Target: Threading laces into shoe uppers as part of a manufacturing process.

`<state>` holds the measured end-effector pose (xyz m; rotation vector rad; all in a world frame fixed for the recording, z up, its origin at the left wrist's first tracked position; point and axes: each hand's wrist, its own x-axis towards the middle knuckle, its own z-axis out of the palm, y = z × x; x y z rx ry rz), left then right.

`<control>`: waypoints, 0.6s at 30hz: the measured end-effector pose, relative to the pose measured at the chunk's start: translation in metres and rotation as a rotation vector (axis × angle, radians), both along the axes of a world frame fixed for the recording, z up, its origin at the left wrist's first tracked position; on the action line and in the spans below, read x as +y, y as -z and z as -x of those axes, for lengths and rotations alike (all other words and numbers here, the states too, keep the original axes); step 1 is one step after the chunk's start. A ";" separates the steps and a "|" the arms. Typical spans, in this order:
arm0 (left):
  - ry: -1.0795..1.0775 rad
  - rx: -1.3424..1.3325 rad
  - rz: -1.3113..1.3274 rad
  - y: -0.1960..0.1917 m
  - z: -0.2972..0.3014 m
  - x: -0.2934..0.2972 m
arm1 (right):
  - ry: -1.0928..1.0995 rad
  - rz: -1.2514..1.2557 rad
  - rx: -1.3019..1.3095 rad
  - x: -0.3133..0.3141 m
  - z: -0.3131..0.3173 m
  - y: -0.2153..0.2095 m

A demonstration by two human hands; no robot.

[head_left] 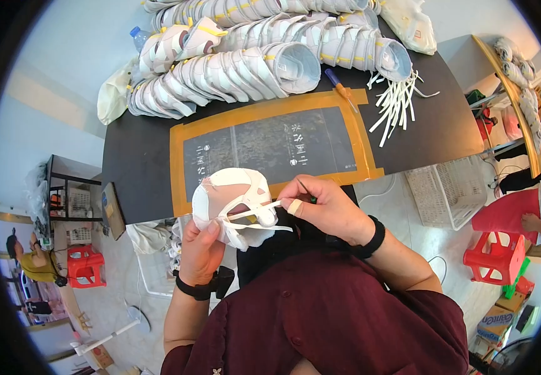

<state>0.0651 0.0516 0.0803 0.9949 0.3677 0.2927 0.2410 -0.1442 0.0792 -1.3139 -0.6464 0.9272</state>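
Observation:
My left hand (203,245) is closed round the near left side of a white shoe upper (215,190) with pale pink panels, holding it up above the table's front edge. A narrow white strap (258,211) runs across the upper's opening. My right hand (330,209) pinches the strap's end between thumb and fingers; a tan band wraps the thumb. From the same hand sticks out a thin dark tool (306,186) with a bit of green, mostly hidden by the fingers. Another loose strap end (278,228) hangs from the near side of the upper.
Rows of nested shoe uppers (220,78) lie across the back of the dark table (433,119). A taped sheet (270,147) covers its middle. Near it are an orange-handled tool (339,86) and a bunch of white strips (395,109). A white crate (448,197) and red stool (494,257) stand right.

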 end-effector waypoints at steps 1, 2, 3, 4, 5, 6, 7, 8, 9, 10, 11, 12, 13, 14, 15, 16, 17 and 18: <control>-0.008 0.016 -0.008 0.001 0.000 0.000 | 0.001 0.001 0.000 0.000 0.000 -0.001; -0.007 0.016 -0.007 0.001 0.001 0.000 | -0.012 0.004 0.027 0.001 0.000 -0.002; 0.002 0.008 -0.009 0.000 0.000 -0.001 | -0.026 0.006 0.053 0.001 0.000 -0.003; 0.010 -0.001 -0.011 -0.001 0.000 -0.002 | -0.025 0.006 0.052 0.002 0.000 -0.003; 0.010 -0.002 -0.011 0.000 0.001 -0.001 | -0.037 0.012 0.106 0.003 0.000 -0.004; 0.015 -0.005 -0.015 0.000 0.002 0.000 | -0.048 0.018 0.161 0.003 0.000 -0.004; 0.019 -0.009 -0.018 0.001 0.002 0.000 | -0.046 0.019 0.160 0.002 0.000 -0.002; 0.020 -0.010 -0.017 0.000 0.001 0.000 | -0.024 0.012 0.153 0.002 0.000 0.001; 0.021 -0.010 -0.012 0.000 0.001 0.000 | -0.004 0.006 0.148 0.003 0.000 0.004; 0.023 -0.009 -0.006 -0.001 0.001 0.000 | -0.004 0.007 0.148 0.003 0.000 0.006; 0.023 -0.009 -0.005 -0.001 0.001 -0.001 | 0.000 0.043 0.150 0.003 -0.001 0.008; 0.015 -0.014 0.001 -0.001 0.001 -0.001 | 0.003 0.080 0.154 0.003 -0.002 0.009; 0.008 -0.019 0.007 -0.001 0.002 -0.001 | 0.002 0.081 0.155 0.002 -0.002 0.010; 0.007 -0.018 0.009 -0.001 0.002 -0.001 | 0.023 0.111 0.159 0.000 -0.002 0.011; 0.006 -0.010 0.015 -0.001 0.003 -0.001 | 0.045 0.142 0.164 -0.001 -0.002 0.012; 0.004 -0.002 0.022 -0.001 0.004 -0.001 | 0.044 0.143 0.165 -0.004 -0.002 0.015; 0.003 -0.001 0.024 0.001 0.005 0.000 | 0.042 0.125 0.154 -0.006 -0.001 0.019; -0.008 0.005 0.024 0.004 0.007 0.002 | 0.039 0.107 0.145 -0.008 0.001 0.022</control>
